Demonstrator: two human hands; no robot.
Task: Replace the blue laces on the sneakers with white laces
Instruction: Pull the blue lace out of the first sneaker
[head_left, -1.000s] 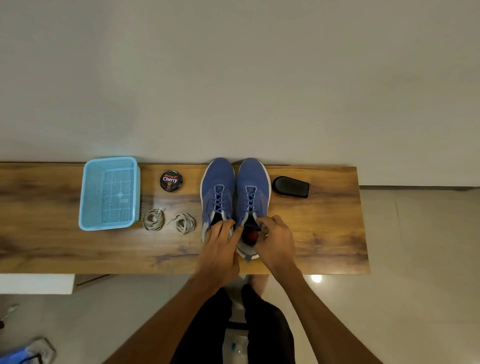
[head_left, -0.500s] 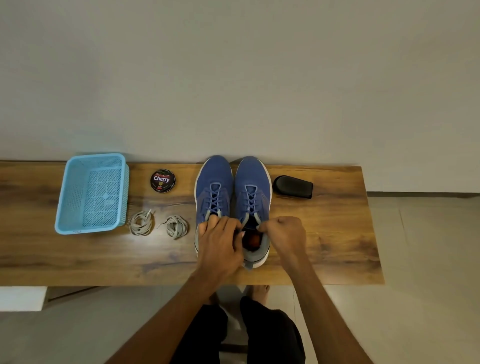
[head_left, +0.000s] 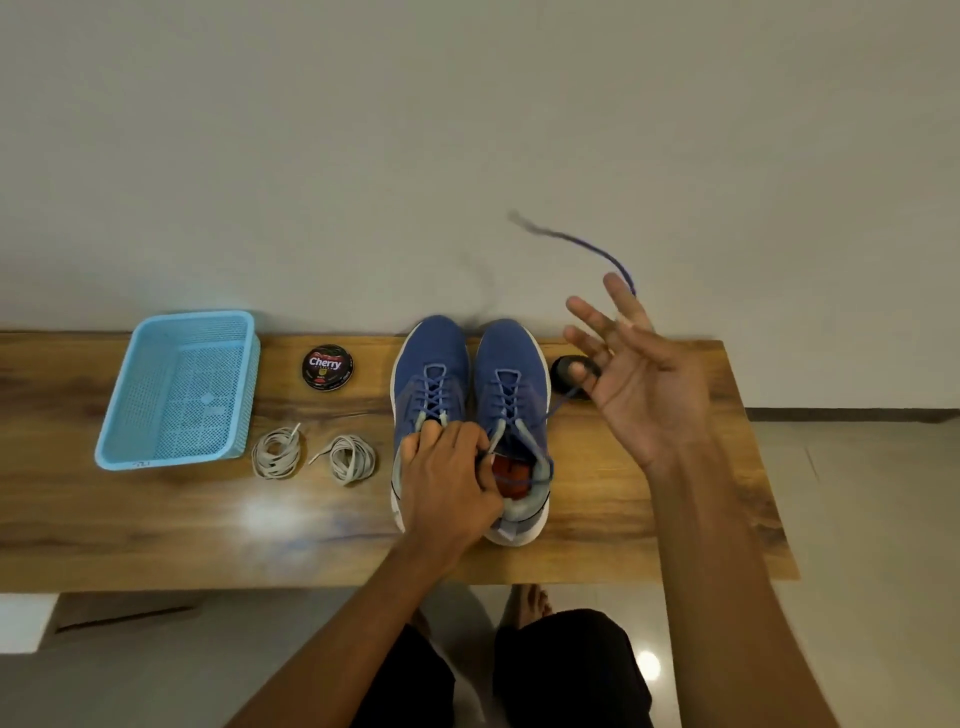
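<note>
Two blue sneakers stand side by side on the wooden bench (head_left: 156, 530), the left sneaker (head_left: 431, 353) and the right sneaker (head_left: 511, 348), both threaded with blue laces. My left hand (head_left: 452, 488) sits at the sneakers' openings, fingers curled, pinching a dark end of lace beside the right sneaker's tongue. My right hand (head_left: 644, 384) is raised to the right of the sneakers with its fingers spread. The right sneaker's loose blue lace (head_left: 592, 247) runs up past those fingers, and its blurred tip is in the air. Two coiled white laces (head_left: 276, 451) (head_left: 352, 458) lie left of the sneakers.
A light blue plastic basket (head_left: 192, 315) stands at the bench's left end. A round Cherry polish tin (head_left: 328, 367) sits between it and the sneakers. A black object (head_left: 563, 366) lies right of the sneakers, partly behind my right hand. A wall runs close behind the bench.
My right hand has left the right sneaker's opening and swung up and to the right, opening out. A blue lace end has come free and whipped upward. My left hand stayed put.
</note>
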